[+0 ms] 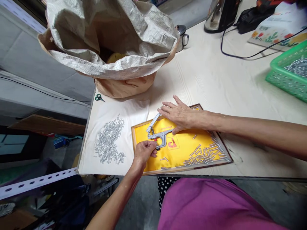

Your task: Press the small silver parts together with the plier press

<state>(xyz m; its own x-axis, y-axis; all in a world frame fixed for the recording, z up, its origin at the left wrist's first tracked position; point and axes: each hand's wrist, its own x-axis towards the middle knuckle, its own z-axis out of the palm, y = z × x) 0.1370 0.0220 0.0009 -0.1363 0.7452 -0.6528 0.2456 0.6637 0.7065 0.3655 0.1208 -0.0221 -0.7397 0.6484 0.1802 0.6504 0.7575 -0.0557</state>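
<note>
A metal hand press tool (157, 131) lies on a yellow cloth in a wooden-framed tray (223, 150). My right hand (178, 113) rests flat on the tool's long handles, fingers stretched out. My left hand (144, 152) is pinched at the tool's jaw, near its red tip; what it holds is too small to name. Several small metal pieces (206, 155) lie in the tray's lower right part. A bigger heap of metal pieces (109, 140) lies on a white cloth (134, 110) to the left.
A large woven sack (110, 41) stands at the back left, with green scissors (99, 98) beside it. A green basket (287, 80) of metal parts sits far right. A kettle (219, 14), a black cable (240, 57) and a metal cup (182, 36) are at the back.
</note>
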